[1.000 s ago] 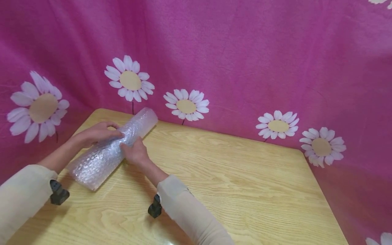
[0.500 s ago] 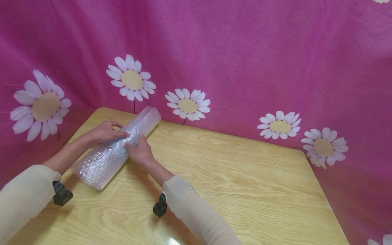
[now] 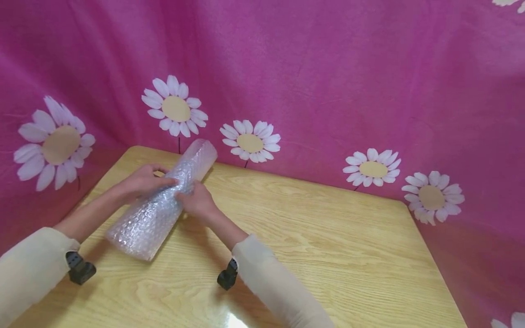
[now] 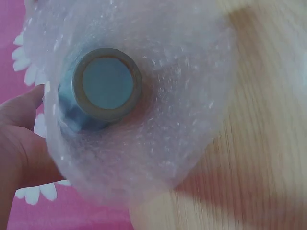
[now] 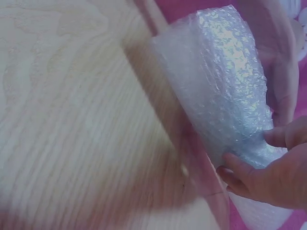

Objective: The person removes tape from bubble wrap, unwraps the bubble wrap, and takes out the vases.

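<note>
A tube of clear bubble wrap [image 3: 143, 223] slants over the left part of the table, its far end near the back edge. Seen from its near end in the left wrist view, the wrap surrounds a cylindrical thing with a round, rimmed grey end [image 4: 108, 84]; its kind cannot be told. My left hand [image 3: 143, 182] grips the tube's left side, thumb on top. From the right side my right hand [image 3: 198, 201] holds it near the middle, with the thumb on the wrap. The two thumbs lie close together. Fingers under the tube are partly hidden.
The light wood-grain table [image 3: 311, 246] extends to the right of the tube. A pink curtain [image 3: 311, 82] with white daisies stands behind it and along both sides. Small black devices [image 3: 228, 274] hang under both sleeve cuffs.
Both hands and the bubble-wrapped tube have shifted slightly to the right. The tube's near end has swung right, so it lies at a steeper angle. Both grips stay on it.
</note>
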`<state>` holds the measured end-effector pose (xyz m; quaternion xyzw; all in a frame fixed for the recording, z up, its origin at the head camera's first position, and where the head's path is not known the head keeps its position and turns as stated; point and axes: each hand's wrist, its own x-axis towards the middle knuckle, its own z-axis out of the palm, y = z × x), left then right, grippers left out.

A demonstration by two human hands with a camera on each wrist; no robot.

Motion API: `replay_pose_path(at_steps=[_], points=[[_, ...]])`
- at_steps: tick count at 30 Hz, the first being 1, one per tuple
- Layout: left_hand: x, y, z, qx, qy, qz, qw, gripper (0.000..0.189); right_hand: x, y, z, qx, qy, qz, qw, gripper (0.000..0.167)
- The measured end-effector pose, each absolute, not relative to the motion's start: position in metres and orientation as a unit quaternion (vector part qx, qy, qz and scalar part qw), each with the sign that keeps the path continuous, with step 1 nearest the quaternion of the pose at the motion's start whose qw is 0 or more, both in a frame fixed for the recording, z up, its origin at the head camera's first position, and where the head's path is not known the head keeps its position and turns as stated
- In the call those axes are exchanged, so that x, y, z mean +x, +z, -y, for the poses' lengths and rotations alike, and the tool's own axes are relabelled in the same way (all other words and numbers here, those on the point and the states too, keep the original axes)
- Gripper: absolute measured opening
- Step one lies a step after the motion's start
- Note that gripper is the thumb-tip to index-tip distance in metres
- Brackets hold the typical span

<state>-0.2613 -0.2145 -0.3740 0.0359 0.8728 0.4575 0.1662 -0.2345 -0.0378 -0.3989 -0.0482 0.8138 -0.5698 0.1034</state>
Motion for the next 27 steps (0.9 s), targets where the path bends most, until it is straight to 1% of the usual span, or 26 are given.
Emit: replay_pose_path(at_steps=[5,9,14,21,27], points=[[-0.258,-0.373,0.206,0.022,0.45,-0.877,0.166,0.07,-0.232,-0.392,0.026,-0.048,-0.56,-0.817,0.127,0.045],[-0.254,-0.37,0.198,0.019,0.455,-0.875,0.164,0.071,-0.231,-0.388,0.016,-0.051,-0.549,-0.824,0.135,0.046],[-0.249,-0.366,0.188,0.024,0.482,-0.859,0.169,0.067,-0.233,-0.383,0.003,-0.061,-0.541,-0.825,0.151,0.049],[-0.244,-0.367,0.176,0.032,0.488,-0.852,0.186,0.056,-0.234,-0.382,-0.015,-0.056,-0.566,-0.798,0.199,0.051],[-0.243,-0.373,0.17,0.034,0.498,-0.844,0.198,0.056,-0.234,-0.384,-0.026,-0.059,-0.562,-0.795,0.219,0.053]])
